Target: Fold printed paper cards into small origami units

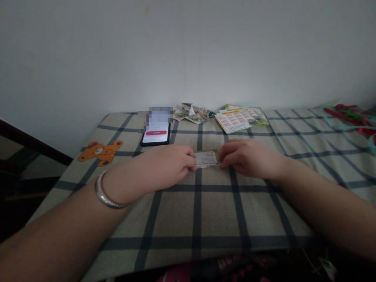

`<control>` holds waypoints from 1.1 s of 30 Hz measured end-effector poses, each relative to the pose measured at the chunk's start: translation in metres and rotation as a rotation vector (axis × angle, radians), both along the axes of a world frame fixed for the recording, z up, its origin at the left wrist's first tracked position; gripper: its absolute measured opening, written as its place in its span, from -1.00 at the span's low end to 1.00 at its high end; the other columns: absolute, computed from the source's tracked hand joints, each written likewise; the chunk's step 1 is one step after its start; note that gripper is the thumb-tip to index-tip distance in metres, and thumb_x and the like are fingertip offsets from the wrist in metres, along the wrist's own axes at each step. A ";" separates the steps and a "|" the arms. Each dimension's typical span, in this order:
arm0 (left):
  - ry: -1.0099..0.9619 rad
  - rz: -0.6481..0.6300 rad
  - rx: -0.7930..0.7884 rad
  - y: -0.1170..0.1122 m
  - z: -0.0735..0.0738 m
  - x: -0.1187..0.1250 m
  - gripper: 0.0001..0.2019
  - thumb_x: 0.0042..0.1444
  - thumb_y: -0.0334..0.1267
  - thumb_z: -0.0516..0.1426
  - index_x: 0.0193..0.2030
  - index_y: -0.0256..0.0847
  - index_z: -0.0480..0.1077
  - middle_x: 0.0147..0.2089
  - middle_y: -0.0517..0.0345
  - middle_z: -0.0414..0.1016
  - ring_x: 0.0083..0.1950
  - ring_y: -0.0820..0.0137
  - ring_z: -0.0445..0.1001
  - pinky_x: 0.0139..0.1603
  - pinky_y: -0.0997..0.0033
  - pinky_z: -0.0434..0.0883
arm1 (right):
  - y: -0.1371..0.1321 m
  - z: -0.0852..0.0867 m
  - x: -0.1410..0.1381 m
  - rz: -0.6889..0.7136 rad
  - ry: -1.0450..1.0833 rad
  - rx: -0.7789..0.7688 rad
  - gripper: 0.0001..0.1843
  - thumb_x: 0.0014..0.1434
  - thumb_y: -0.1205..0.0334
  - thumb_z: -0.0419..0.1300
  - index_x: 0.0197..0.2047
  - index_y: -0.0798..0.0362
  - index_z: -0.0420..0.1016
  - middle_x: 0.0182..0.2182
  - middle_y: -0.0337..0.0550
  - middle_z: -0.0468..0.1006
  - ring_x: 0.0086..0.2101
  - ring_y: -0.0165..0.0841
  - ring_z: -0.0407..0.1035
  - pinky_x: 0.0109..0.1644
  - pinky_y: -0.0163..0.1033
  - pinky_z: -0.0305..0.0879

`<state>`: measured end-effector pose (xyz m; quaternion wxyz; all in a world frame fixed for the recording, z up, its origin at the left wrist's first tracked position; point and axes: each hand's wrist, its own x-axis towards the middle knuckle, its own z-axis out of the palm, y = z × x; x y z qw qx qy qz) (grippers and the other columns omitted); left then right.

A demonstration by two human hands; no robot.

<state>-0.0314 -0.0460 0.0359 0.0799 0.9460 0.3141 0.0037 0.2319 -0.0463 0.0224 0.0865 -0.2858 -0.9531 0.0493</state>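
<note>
Head view looks down over both our forearms, which converge on a small printed slip (207, 159) lying flat on the checked cloth (217, 211). The slip sits directly between our hands, touching both. Its long axis runs left to right, from one set of fingertips to the other, tilted only slightly. Neither hand is nearer than the other; each has one short end.

Our left hand (169, 160) is curled, knuckles up, its fingertips closed on the slip's left end. Our right hand (249, 156) mirrors it, fingers bent and bunched on the right end. Whether the thumbs lie under the paper or press on top of it we cannot tell, since the fingers cover those edges. The middle of the slip is bare, showing a pale panel with a green and orange border. A silver bangle (104, 194) rings our left wrist.

Just beyond the left hand lies a phone (156, 133), screen lit. Farther out, past the gap between our hands and against the wall, sits a small heap of folded paper pieces (192, 112). Beyond the right hand a few flat leaflets (235, 119) are fanned over one another. Well off to the right of the right arm lie red and green strips (351, 113). Out to the left of the left wrist, an orange bear (100, 152) is printed on the cloth.
</note>
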 end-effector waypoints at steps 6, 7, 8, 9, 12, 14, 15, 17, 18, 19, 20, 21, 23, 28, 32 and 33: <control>0.005 -0.023 -0.086 0.003 0.006 0.001 -0.71 0.20 -0.38 0.01 -0.15 -0.10 0.56 -0.01 0.16 0.53 -0.03 0.39 0.49 0.06 0.37 0.37 | 0.005 -0.011 -0.006 0.019 0.073 0.062 -0.76 0.13 0.45 0.07 -0.32 0.06 0.57 -0.27 -0.10 0.57 -0.21 -0.31 0.38 -0.12 -0.21 0.25; 0.005 -0.024 -0.071 0.003 0.007 0.001 -0.72 0.20 -0.37 0.02 -0.16 -0.11 0.56 -0.05 0.15 0.54 -0.06 0.39 0.50 0.04 0.37 0.38 | 0.005 -0.012 -0.008 0.005 0.069 0.079 -0.76 0.14 0.43 0.07 -0.32 0.07 0.56 -0.28 -0.09 0.56 -0.21 -0.30 0.38 -0.11 -0.20 0.25; 0.009 -0.014 -0.049 0.003 0.006 0.002 -0.73 0.19 -0.37 0.02 -0.18 -0.13 0.56 -0.09 0.14 0.55 -0.09 0.38 0.50 0.01 0.36 0.39 | 0.004 -0.012 -0.010 -0.013 0.066 0.091 -0.77 0.15 0.41 0.06 -0.30 0.07 0.56 -0.28 -0.09 0.56 -0.21 -0.29 0.38 -0.10 -0.19 0.25; 0.013 0.001 -0.020 0.003 0.006 0.003 -0.74 0.19 -0.36 0.02 -0.20 -0.15 0.55 -0.14 0.12 0.56 -0.12 0.36 0.50 -0.03 0.35 0.39 | 0.003 -0.013 -0.012 -0.034 0.066 0.100 -0.77 0.16 0.40 0.06 -0.28 0.07 0.56 -0.27 -0.08 0.56 -0.20 -0.28 0.38 -0.10 -0.19 0.26; 0.013 0.045 0.082 0.004 0.001 0.006 -0.77 0.21 -0.34 0.00 -0.28 -0.21 0.50 -0.26 0.10 0.52 -0.22 0.35 0.48 -0.18 0.35 0.38 | 0.002 -0.014 -0.017 -0.083 0.084 0.104 -0.82 0.18 0.29 0.10 -0.21 0.09 0.52 -0.21 -0.04 0.54 -0.18 -0.26 0.39 -0.08 -0.18 0.27; -0.005 0.048 0.144 0.004 -0.004 0.009 -0.77 0.22 -0.35 -0.01 -0.32 -0.23 0.47 -0.30 0.10 0.48 -0.26 0.35 0.45 -0.23 0.35 0.36 | 0.002 -0.016 -0.019 -0.100 0.100 0.101 -0.79 0.16 0.15 0.17 -0.20 0.10 0.48 -0.16 -0.01 0.53 -0.15 -0.22 0.39 -0.06 -0.14 0.28; -0.024 0.043 0.175 0.005 -0.007 0.010 -0.77 0.22 -0.35 -0.01 -0.34 -0.24 0.45 -0.31 0.09 0.47 -0.27 0.35 0.43 -0.23 0.34 0.35 | 0.003 -0.017 -0.020 -0.104 0.107 0.102 -0.75 0.15 0.09 0.20 -0.20 0.10 0.46 -0.13 0.00 0.53 -0.13 -0.20 0.38 -0.04 -0.12 0.28; -0.071 0.026 0.206 0.006 -0.014 0.012 -0.79 0.23 -0.35 -0.01 -0.30 -0.25 0.45 -0.27 0.07 0.45 -0.20 0.32 0.43 -0.17 0.32 0.36 | 0.004 -0.019 -0.020 -0.113 0.117 0.106 -0.71 0.14 0.05 0.22 -0.19 0.10 0.44 -0.10 0.01 0.52 -0.09 -0.18 0.38 0.00 -0.09 0.27; -0.098 0.019 0.213 0.007 -0.017 0.013 -0.80 0.23 -0.35 -0.01 -0.25 -0.26 0.46 -0.25 0.06 0.45 -0.17 0.31 0.42 -0.13 0.30 0.37 | 0.005 -0.020 -0.020 -0.117 0.120 0.107 -0.72 0.14 0.06 0.22 -0.19 0.10 0.43 -0.09 0.01 0.52 -0.08 -0.18 0.38 0.01 -0.09 0.27; -0.129 0.030 0.221 0.008 -0.021 0.014 -0.80 0.23 -0.36 0.00 -0.19 -0.27 0.45 -0.22 0.04 0.45 -0.14 0.30 0.42 -0.10 0.29 0.37 | 0.006 -0.021 -0.020 -0.119 0.122 0.106 -0.73 0.16 0.06 0.21 -0.20 0.10 0.43 -0.09 0.01 0.52 -0.08 -0.18 0.38 0.01 -0.09 0.27; -0.154 0.029 0.215 0.009 -0.024 0.014 -0.80 0.23 -0.36 0.01 -0.13 -0.28 0.45 -0.18 0.03 0.45 -0.11 0.29 0.41 -0.06 0.27 0.37 | 0.007 -0.022 -0.020 -0.118 0.124 0.104 -0.74 0.16 0.07 0.21 -0.20 0.10 0.43 -0.09 0.01 0.52 -0.08 -0.19 0.38 0.01 -0.09 0.28; -0.183 0.017 0.216 0.010 -0.027 0.014 -0.80 0.23 -0.37 0.01 -0.12 -0.28 0.44 -0.16 0.02 0.45 -0.08 0.28 0.41 -0.02 0.26 0.37 | 0.007 -0.022 -0.019 -0.117 0.126 0.102 -0.74 0.17 0.07 0.20 -0.21 0.10 0.43 -0.10 0.00 0.53 -0.09 -0.20 0.38 0.00 -0.10 0.28; -0.226 0.003 0.208 0.012 -0.032 0.013 -0.80 0.23 -0.37 0.01 -0.11 -0.27 0.44 -0.15 0.03 0.45 -0.06 0.28 0.40 0.03 0.23 0.36 | 0.008 -0.024 -0.019 -0.116 0.133 0.105 -0.74 0.17 0.06 0.21 -0.21 0.09 0.43 -0.11 -0.01 0.53 -0.11 -0.20 0.39 -0.01 -0.10 0.29; -0.350 0.075 0.197 0.017 -0.040 0.012 -0.76 0.15 -0.40 0.11 -0.03 -0.29 0.38 -0.04 0.03 0.45 0.03 0.28 0.39 0.11 0.24 0.35 | 0.010 -0.025 -0.019 -0.120 0.150 0.124 -0.73 0.16 0.10 0.22 -0.16 0.10 0.43 -0.13 -0.03 0.53 -0.12 -0.20 0.39 -0.03 -0.11 0.31; -0.313 0.158 0.242 0.017 -0.040 0.013 -0.78 0.17 -0.30 0.12 -0.06 -0.30 0.43 -0.05 0.00 0.46 0.04 0.22 0.38 0.13 0.16 0.34 | 0.010 -0.025 -0.020 -0.109 0.154 0.123 -0.72 0.16 0.11 0.22 -0.12 0.10 0.45 -0.12 -0.03 0.54 -0.11 -0.20 0.40 -0.03 -0.10 0.33; -0.294 0.161 0.243 0.016 -0.039 0.013 -0.80 0.18 -0.28 0.12 -0.09 -0.29 0.45 -0.07 0.01 0.47 0.03 0.21 0.38 0.13 0.15 0.34 | 0.010 -0.025 -0.020 -0.108 0.155 0.126 -0.70 0.16 0.12 0.23 -0.09 0.10 0.45 -0.11 -0.03 0.55 -0.11 -0.20 0.40 -0.02 -0.10 0.33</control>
